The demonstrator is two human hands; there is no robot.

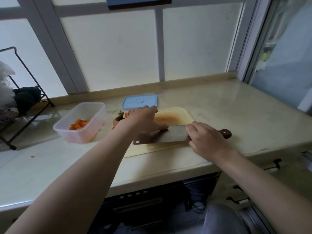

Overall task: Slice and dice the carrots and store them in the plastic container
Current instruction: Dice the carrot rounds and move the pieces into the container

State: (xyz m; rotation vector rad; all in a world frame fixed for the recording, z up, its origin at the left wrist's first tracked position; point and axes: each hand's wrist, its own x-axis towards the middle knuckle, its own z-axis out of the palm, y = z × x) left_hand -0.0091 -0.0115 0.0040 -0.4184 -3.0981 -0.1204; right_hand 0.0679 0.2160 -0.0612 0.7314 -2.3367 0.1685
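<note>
Right now the right hand's [206, 137] fingers [191, 128] are curled round the cleaver [165, 136] where handle meets blade; the wooden handle end sticks out past the hand, right of centre frame. The blade lies low and nearly flat over the cutting board [177, 115]. The left hand's [143, 120] fingers [150, 109] bend down over the board's far-left part, and the thumb touches the blade face. Cannot tell if they grip anything; what is under the palm is hidden.

Uncut carrot sticks [128, 113] and a carrot top [118, 119] peek out just beside the left hand at the board's left edge. The plastic container [94, 112] sits left of the board with diced carrot [78, 124] inside. Its blue lid [139, 101] lies off, behind the board. Everything is on the pale surface [236, 112].

Likely step: fetching the next sticks to dice, or sweeping pieces onto the blade. To do it well:
- Line the sticks up square to the edge.
- Tuck the left fingertips back, knuckles guiding the blade.
- Get the thumb off the blade face before lifting.
- Keep the carrot top aside as waste.
</note>
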